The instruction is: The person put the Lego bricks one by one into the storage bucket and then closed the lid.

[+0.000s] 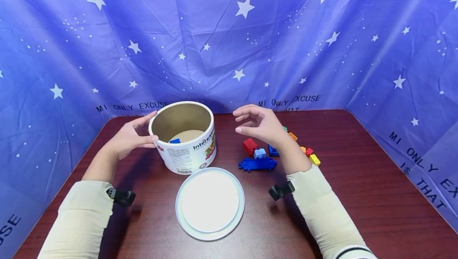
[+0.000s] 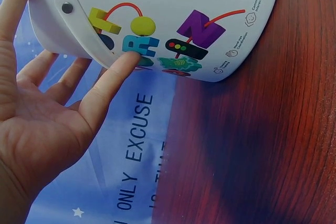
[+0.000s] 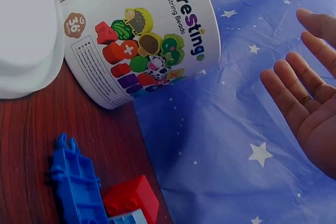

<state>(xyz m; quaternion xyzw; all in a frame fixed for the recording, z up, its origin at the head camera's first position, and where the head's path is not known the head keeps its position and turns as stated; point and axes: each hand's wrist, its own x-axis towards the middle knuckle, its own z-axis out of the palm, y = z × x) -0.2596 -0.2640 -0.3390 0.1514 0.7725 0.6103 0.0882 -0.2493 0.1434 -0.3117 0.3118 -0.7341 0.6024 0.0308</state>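
Observation:
A white printed bucket (image 1: pixel 182 157) stands upright with its mouth uncovered; a blue piece (image 1: pixel 174 141) lies inside. My left hand (image 1: pixel 130 136) holds the bucket's left side, thumb and fingers spread round it near the rim. The left wrist view shows the thumb against the printed wall, beside a white handle strap (image 2: pixel 79 24). To the right of the bucket, my right hand (image 1: pixel 260 123) hovers in the air, fingers loosely bent and nothing between them. Below it on the table are a red block (image 1: pixel 249 146), a light blue block (image 1: pixel 260 153) and a blue wheelless car base (image 1: pixel 257 164).
A round white lid (image 1: pixel 210 201) lies on the dark wood table (image 1: pixel 154 219) in front of the bucket. Beyond the right forearm are more blocks, including a yellow block (image 1: pixel 314 159) and an orange block (image 1: pixel 293 136). A blue star-patterned curtain (image 1: pixel 214 28) surrounds the table.

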